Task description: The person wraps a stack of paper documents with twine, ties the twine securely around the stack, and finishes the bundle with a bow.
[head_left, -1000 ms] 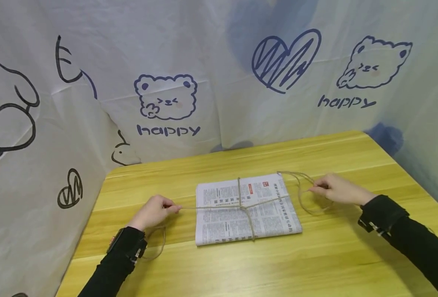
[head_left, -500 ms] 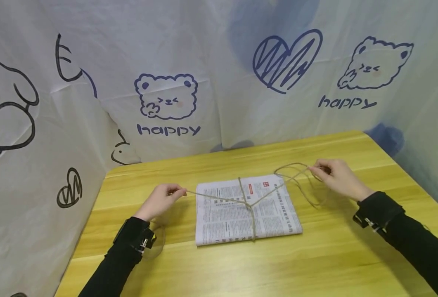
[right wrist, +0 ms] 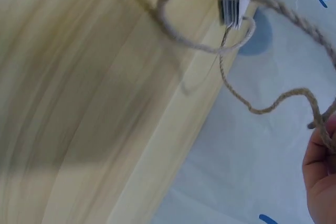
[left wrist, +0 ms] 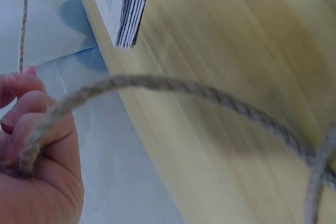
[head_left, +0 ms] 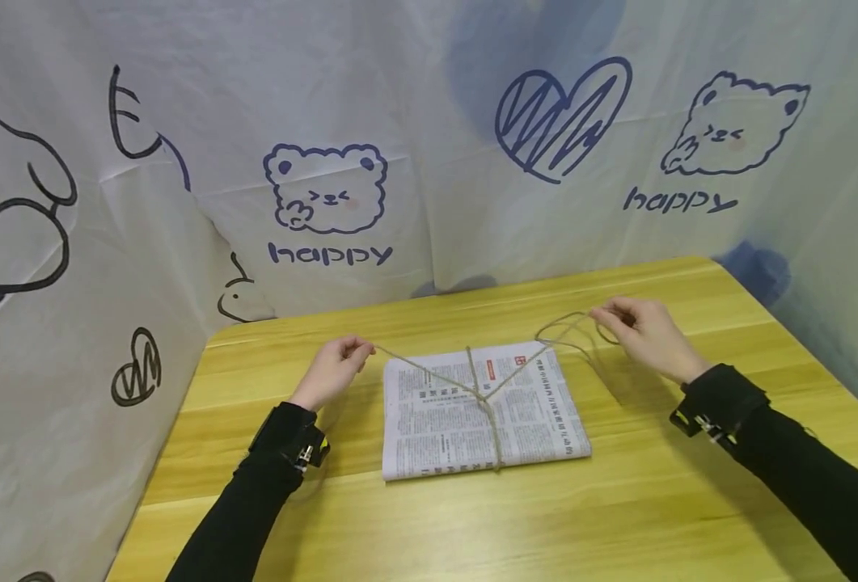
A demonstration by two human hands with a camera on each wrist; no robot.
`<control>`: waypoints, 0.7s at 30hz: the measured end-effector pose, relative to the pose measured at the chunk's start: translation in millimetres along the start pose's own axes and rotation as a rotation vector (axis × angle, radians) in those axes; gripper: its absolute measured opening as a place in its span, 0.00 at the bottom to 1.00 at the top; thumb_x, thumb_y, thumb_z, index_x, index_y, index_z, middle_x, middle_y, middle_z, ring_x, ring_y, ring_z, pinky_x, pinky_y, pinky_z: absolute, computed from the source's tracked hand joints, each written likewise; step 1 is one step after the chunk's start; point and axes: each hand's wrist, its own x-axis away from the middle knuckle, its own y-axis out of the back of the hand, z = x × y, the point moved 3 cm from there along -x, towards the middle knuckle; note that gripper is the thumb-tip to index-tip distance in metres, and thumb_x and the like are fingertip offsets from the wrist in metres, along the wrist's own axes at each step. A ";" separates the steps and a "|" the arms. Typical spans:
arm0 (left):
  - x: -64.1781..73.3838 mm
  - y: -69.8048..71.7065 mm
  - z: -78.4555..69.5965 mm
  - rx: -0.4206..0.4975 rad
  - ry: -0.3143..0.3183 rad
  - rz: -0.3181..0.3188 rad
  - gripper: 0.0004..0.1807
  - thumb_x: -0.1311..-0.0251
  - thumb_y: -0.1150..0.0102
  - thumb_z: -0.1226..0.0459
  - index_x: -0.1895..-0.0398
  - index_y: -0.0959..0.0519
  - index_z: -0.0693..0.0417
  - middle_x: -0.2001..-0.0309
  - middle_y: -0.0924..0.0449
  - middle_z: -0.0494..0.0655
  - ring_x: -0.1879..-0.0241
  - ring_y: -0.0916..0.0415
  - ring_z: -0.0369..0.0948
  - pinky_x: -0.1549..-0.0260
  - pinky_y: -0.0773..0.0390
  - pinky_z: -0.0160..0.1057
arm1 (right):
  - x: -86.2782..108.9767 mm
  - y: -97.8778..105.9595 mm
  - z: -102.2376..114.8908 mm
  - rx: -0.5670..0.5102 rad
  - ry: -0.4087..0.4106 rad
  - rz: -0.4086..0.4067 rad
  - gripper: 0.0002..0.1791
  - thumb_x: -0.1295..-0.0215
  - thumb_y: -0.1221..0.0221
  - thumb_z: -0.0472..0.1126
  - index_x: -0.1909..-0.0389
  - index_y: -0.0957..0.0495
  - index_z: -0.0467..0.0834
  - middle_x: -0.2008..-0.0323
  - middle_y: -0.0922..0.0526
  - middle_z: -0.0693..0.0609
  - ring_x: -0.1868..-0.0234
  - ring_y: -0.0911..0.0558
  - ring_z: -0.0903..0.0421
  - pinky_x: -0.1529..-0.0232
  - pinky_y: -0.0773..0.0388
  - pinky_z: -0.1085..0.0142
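A folded stack of newspapers (head_left: 429, 436) lies on the table, with brown twine (head_left: 493, 428) running over it from back to front. Two strands meet near the middle of the top sheet and rise in a V. My left hand (head_left: 330, 372) pinches the left strand, raised beyond the stack's left edge. Twine (left wrist: 157, 83) also passes through that palm and trails off in a curve in the left wrist view. My right hand (head_left: 647, 331) grips the other strand past the stack's back right corner. From it, loose loops of twine (right wrist: 286, 95) hang in the right wrist view.
The wood-grain table (head_left: 545, 517) extends around the stack on every side. A pale cloth (head_left: 443, 194) with blue bear and heart drawings hangs behind the table's back edge and along both sides.
Both hands have risen and moved toward the back of the table, the right one also inward. The two strands now slope up from the crossing in a V, while the newspapers stay in place.
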 end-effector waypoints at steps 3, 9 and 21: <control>-3.4 -3.7 -3.8 -0.038 -0.015 -0.019 0.18 0.21 0.55 0.57 0.49 0.20 0.61 0.61 0.20 0.57 0.64 0.29 0.45 0.61 0.31 0.40 | -2.8 -1.7 6.7 -0.061 0.004 -0.046 0.11 0.25 0.43 0.41 0.68 0.19 0.43 0.81 0.28 0.52 0.83 0.35 0.63 0.79 0.39 0.68; -4.7 -7.6 -3.5 -0.117 -0.035 -0.033 0.18 0.22 0.55 0.58 0.50 0.19 0.62 0.54 0.16 0.62 0.63 0.27 0.46 0.64 0.31 0.39 | -3.3 -1.3 10.0 -0.119 0.040 -0.081 0.10 0.26 0.43 0.37 0.70 0.20 0.44 0.81 0.30 0.54 0.83 0.36 0.63 0.79 0.40 0.68; 12.7 -4.0 19.5 -0.230 -0.040 0.072 0.13 0.26 0.47 0.62 0.58 0.15 0.61 0.66 0.16 0.53 0.73 0.35 0.40 0.68 0.35 0.38 | 20.4 15.5 -27.3 0.238 0.149 0.098 0.21 0.30 0.38 0.40 0.83 0.32 0.52 0.86 0.44 0.62 0.83 0.47 0.69 0.75 0.49 0.71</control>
